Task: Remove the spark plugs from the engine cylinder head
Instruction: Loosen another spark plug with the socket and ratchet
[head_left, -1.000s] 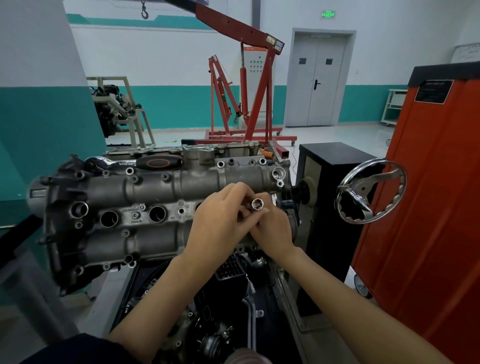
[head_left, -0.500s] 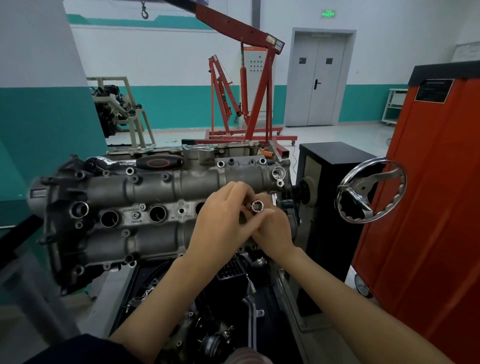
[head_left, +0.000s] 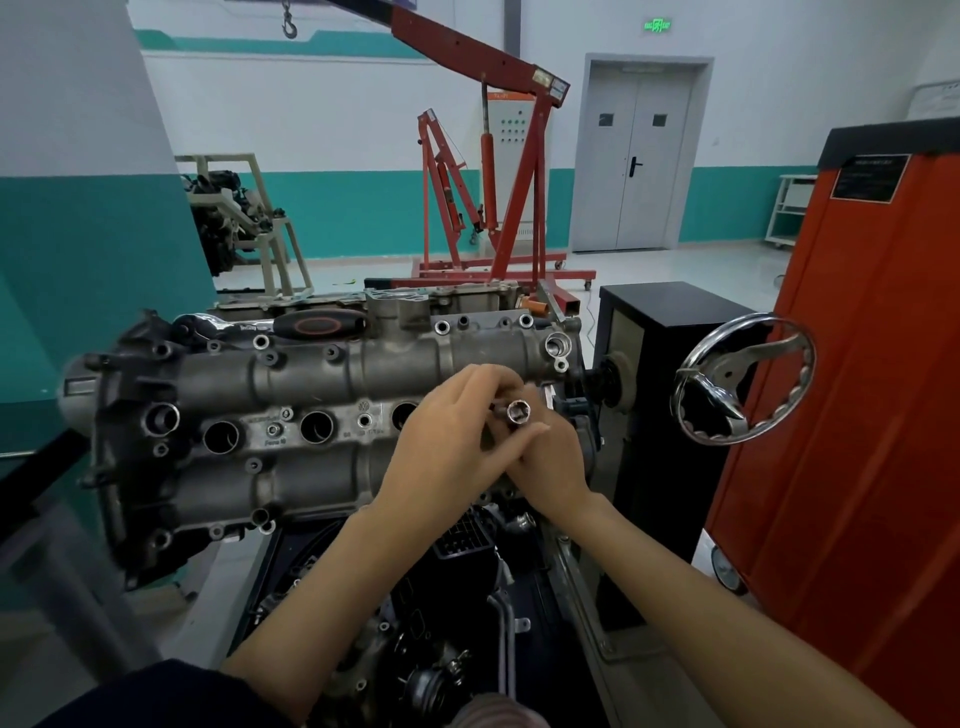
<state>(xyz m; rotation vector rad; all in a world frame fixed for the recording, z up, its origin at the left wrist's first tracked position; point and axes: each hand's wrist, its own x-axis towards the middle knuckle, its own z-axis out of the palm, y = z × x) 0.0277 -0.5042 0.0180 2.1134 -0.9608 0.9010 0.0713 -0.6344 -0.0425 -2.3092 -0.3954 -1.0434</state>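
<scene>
Your socket (head_left: 518, 414) sits up between both hands, its open hex end turned toward you, right over the far-right end of the cylinder head (head_left: 311, 410). Whether a spark plug rides inside it, you cannot tell; the mouth looks dark and the shank below is hidden by your fingers. Your left hand (head_left: 452, 441) curls its fingertips round the socket from the left, and your right hand (head_left: 550, 457) pinches it from below and behind, so both grips are closed on the same small tool and overlap each other.

The likely slip is the socket itself: it is smooth metal held only by fingertips, and if either hand lets go early it may drop into the tangle of parts under the head, or back down the plug well beneath your hands. If a plug is seated inside, tilting the open end downward could let it fall out and crack its insulator.

Three open wells (head_left: 317, 427) lie to the left along the head, unprotected; anything loose you knock could go down one. The ratchet handle (head_left: 311, 326) rests on the head's far edge, well apart from your hands, and reaching across for it one-handed would leave the socket on a single pinch. The chrome handwheel (head_left: 743, 379) stands off to your right, clear of the work
</scene>
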